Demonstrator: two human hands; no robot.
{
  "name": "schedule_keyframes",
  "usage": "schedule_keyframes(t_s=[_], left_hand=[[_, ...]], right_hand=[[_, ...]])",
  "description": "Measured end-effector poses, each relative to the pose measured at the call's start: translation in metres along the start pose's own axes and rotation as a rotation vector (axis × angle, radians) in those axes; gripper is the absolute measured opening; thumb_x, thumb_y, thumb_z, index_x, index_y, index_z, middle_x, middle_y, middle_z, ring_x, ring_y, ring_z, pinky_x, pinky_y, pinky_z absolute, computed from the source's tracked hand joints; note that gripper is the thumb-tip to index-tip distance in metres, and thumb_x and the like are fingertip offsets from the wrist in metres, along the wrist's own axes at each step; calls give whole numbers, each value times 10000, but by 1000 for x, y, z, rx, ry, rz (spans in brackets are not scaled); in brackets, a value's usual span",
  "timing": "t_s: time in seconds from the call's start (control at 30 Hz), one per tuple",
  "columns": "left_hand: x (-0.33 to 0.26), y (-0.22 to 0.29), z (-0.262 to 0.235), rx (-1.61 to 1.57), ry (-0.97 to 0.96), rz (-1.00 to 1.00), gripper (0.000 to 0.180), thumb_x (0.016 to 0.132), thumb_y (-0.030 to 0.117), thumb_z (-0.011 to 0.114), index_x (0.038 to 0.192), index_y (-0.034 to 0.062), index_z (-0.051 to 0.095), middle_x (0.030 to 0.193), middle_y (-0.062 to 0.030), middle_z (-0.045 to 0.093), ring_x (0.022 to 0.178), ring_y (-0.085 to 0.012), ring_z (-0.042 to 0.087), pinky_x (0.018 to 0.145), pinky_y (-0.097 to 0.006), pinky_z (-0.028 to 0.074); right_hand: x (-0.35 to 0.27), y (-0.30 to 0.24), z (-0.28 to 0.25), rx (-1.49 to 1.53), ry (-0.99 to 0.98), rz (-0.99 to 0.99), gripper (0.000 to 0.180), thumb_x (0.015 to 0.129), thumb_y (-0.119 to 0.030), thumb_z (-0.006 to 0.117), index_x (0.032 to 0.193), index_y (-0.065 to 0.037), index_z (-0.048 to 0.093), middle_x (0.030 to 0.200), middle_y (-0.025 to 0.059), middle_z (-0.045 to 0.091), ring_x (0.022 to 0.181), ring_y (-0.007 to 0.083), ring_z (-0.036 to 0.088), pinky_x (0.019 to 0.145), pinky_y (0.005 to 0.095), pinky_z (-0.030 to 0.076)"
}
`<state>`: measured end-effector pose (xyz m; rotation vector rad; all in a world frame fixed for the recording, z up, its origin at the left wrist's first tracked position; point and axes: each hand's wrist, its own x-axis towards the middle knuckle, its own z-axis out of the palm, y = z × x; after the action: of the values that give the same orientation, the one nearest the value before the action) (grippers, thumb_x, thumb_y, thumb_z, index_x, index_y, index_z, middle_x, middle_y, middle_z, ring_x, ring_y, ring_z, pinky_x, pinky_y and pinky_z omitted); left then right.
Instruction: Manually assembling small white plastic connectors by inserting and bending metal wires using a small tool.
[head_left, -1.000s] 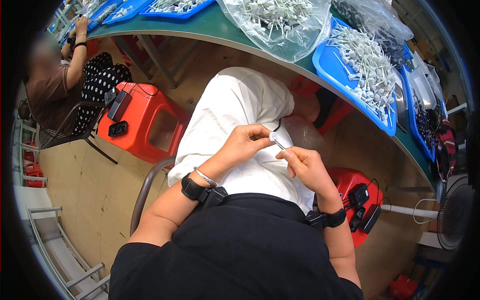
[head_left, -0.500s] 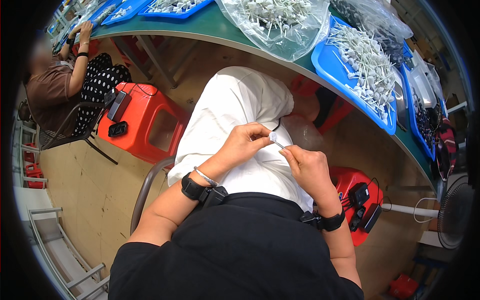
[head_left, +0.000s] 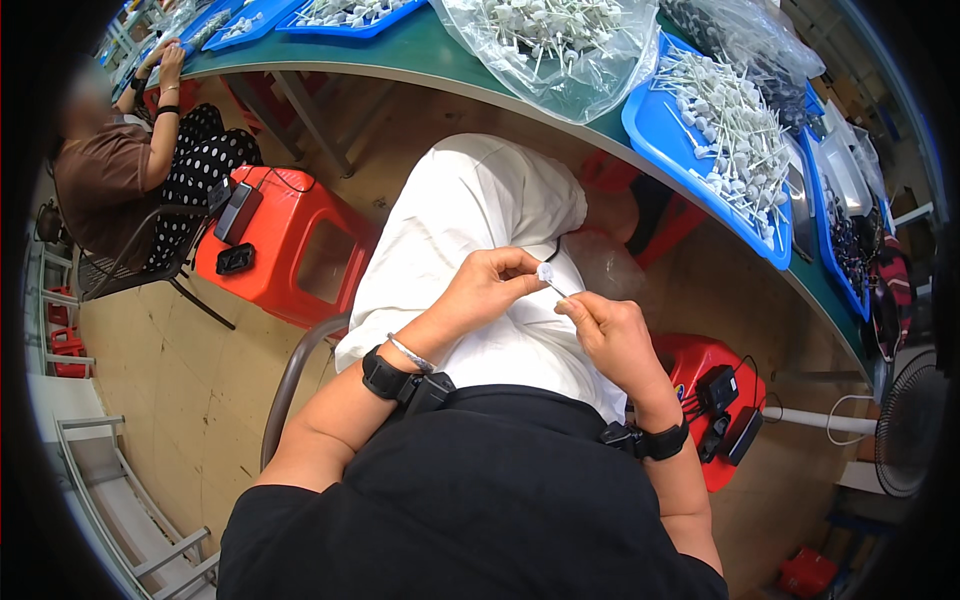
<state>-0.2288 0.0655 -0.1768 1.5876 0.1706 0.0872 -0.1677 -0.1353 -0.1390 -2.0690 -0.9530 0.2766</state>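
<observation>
In the middle of the frame, the left hand (head_left: pixel 487 292) pinches a small white cap (head_left: pixel 545 272) on a thin stick, and the right hand (head_left: pixel 612 335) fingers grip the stick's other end. It looks like the cap is being fitted on; pushing it straight seems needed next. At the upper right, a blue tray (head_left: pixel 668 135) on the green desk (head_left: pixel 430 55) holds many white sticks. A clear bag (head_left: pixel 560 50) holds more.

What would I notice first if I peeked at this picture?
Two hands meet in the middle, over a lap in white: the left hand and right hand pinch one tiny white stick piece between them. Up right, a blue tray brims with the same pieces; at left stands an orange stool.
</observation>
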Motion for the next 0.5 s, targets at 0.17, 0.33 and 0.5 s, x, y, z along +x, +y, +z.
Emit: schedule_keyframes(t_s=[0.17, 0.33, 0.5], left_hand=[[-1, 0, -1, 4, 4, -4, 117, 879, 83, 727, 960, -1, 731, 784, 12, 658, 718, -50, 528, 649, -221, 433], [-1, 1, -1, -19, -5, -1, 118, 883, 81, 724, 969, 0, 729, 799, 11, 663, 719, -48, 532, 643, -218, 433], [-1, -2, -1, -142, -36, -24, 122, 905, 65, 706, 997, -15, 712, 852, -11, 692, 760, -44, 591, 656, -200, 458]], right_hand=[[2, -7, -2, 26, -45, 78, 229, 989, -201, 601, 945, -13, 723, 580, 141, 564, 492, 201, 543, 502, 336, 423], [5, 0, -1, 360, -226, 318, 318, 1023, -267, 559, 944, -12, 732, 523, 28, 531, 480, 101, 487, 504, 285, 392], [6, 11, 3, 748, -367, 383, 376, 1052, -328, 505, 987, -28, 722, 548, -66, 463, 509, 20, 370, 515, 204, 319]])
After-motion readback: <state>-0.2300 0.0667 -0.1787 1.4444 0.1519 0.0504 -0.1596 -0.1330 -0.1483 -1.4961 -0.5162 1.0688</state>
